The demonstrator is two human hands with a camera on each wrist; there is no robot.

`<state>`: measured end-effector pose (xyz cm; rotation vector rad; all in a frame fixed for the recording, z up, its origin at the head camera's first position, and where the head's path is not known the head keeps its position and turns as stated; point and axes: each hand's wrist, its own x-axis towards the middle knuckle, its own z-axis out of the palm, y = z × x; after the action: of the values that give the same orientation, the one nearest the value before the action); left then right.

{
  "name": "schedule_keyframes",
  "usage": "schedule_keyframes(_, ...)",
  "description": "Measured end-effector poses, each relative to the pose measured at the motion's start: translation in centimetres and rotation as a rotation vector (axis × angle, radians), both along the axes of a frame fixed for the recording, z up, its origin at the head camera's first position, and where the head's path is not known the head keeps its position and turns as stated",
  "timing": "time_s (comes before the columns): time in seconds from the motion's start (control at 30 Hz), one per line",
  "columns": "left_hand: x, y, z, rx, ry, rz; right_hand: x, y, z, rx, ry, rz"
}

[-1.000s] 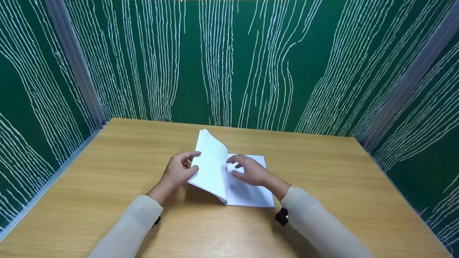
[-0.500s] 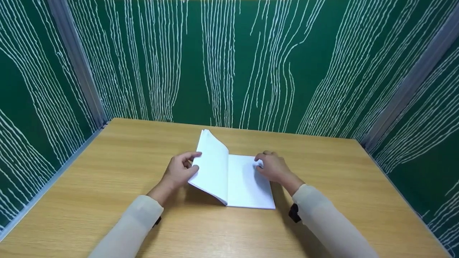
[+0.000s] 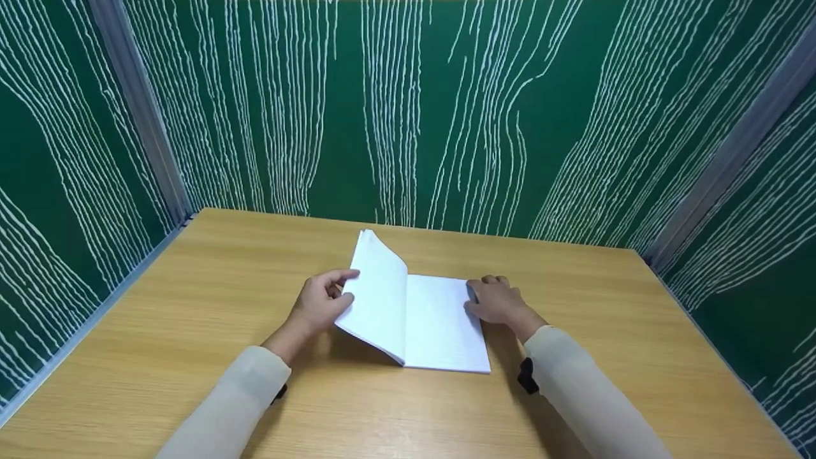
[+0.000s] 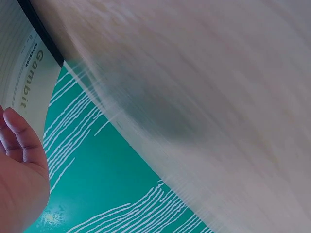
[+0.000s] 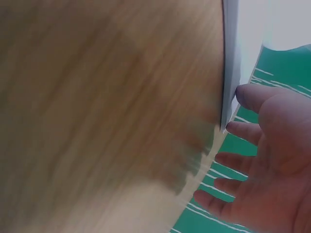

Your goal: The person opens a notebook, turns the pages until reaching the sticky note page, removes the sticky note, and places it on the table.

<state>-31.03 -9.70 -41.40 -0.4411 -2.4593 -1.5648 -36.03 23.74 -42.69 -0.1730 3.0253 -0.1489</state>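
Observation:
A white notebook [image 3: 440,325] lies open in the middle of the wooden table [image 3: 191,287]. My left hand [image 3: 341,288] pinches the raised left stack of pages between thumb and fingers, holding it tilted up. The left wrist view shows the cover [image 4: 24,82], printed "Gambit", beside my left hand [image 4: 14,136]. My right hand [image 3: 482,294] rests at the right edge of the flat right page. In the right wrist view the right hand's [image 5: 243,126] fingers are loosely spread and the thumb touches the notebook's edge [image 5: 231,63].
Green panels with white wavy lines [image 3: 408,115] wall the table in at the back and on both sides. Bare wood [image 3: 637,319] surrounds the notebook. A dark wrist strap [image 3: 527,376] shows under the right sleeve.
My right hand slid from the middle of the right page out to its right edge. The left hand and the raised pages have stayed where they were.

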Motion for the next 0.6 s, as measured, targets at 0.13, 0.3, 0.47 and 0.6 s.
schedule_keyframes(0.13, 0.02, 0.01, 0.00, -0.004, -0.004, 0.005, -0.01, 0.28, -0.19, -0.015, -0.032, -0.011)
schedule_keyframes(0.3, 0.04, 0.00, -0.10, -0.002, -0.011, 0.000, 0.04, 0.28, -0.17, -0.030, -0.055, -0.017)
schedule_keyframes(0.47, 0.07, -0.01, -0.07, 0.000, -0.013, -0.004, 0.07, 0.12, -0.08, -0.027, -0.072, -0.013)
schedule_keyframes(0.6, 0.05, -0.06, -0.01, 0.006, -0.010, -0.011, 0.02, -0.04, -0.02, -0.036, -0.070, -0.017)
